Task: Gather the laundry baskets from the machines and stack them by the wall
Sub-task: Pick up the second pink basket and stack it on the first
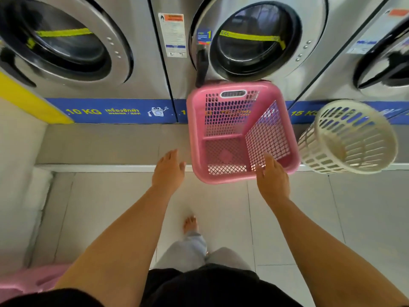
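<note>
Pink basket [241, 131] before washer [254, 41], right hand [273, 180] fingers spread at its near rim, left hand [169, 171] open beside it, white basket [349, 138] right, labels "10 KG", "15 K".

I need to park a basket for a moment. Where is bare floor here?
Bare: the ledge left of the pink basket, and the tiles right of the right arm. Crowded: the pink basket and white basket sit nearly touching.

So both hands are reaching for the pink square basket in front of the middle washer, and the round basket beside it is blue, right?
Not quite: the round basket is cream-white, not blue, as the head view shows. The rest holds: the left hand and right hand reach toward the pink square basket before the middle washer.
</note>
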